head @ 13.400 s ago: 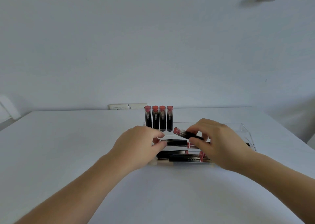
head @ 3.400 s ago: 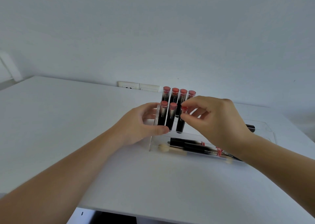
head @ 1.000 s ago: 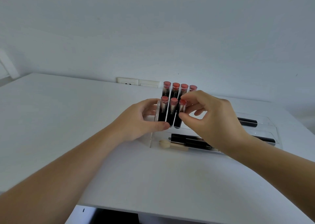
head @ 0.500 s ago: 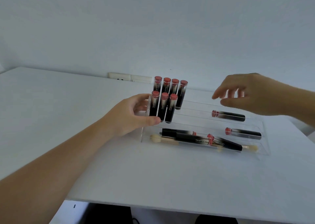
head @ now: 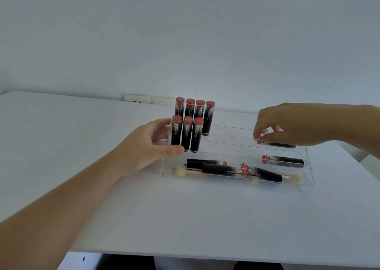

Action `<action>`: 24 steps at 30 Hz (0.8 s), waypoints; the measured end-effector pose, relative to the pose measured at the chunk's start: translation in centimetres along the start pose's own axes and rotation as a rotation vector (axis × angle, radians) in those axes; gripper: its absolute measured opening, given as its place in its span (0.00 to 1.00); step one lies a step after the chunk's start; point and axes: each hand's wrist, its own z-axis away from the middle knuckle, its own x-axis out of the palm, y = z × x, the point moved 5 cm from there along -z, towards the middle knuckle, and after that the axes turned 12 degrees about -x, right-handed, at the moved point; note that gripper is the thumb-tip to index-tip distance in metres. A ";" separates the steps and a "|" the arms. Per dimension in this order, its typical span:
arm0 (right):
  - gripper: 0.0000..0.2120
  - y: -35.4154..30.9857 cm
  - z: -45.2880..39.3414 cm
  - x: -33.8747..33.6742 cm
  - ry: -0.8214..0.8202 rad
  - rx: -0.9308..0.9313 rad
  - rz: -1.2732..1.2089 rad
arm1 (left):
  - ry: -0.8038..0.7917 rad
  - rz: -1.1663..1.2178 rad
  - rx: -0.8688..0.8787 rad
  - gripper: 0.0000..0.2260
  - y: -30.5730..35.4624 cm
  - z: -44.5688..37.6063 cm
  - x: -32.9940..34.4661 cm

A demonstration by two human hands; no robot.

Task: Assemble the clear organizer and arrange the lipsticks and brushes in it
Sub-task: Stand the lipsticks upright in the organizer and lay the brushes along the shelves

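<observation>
The left hand (head: 148, 146) is gripping the clear organizer's (head: 236, 154) left end on the worktop (head: 185, 218), beside seven upright lipsticks (head: 186, 135) — the right hand (head: 292, 126) is pinching a lying lipstick (head: 281, 145) on a rear tier. Tubes are reading "Heng Fang".

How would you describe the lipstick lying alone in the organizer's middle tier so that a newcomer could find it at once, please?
Find the clear stepped organizer on the white table. Along its right side, between the front trough and the tier where the right hand reaches, lies one black lipstick. It lies flat and alone, red cap pointing left; the seven others stand upright at the left.
</observation>
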 end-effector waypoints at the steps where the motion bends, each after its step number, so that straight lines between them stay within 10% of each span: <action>1: 0.05 -0.1 0.5 0.0 -0.018 -0.014 0.100 | 0.000 0.000 0.001 0.36 0.0 0.0 0.0; 17: 0.05 1.5 1.8 -0.3 0.128 0.038 0.207 | 0.014 -0.009 -0.019 0.36 -0.1 0.0 0.0; 24: 0.09 -1.4 2.0 -2.8 0.629 -0.085 -0.300 | 0.014 0.001 -0.033 0.39 -0.2 0.2 0.0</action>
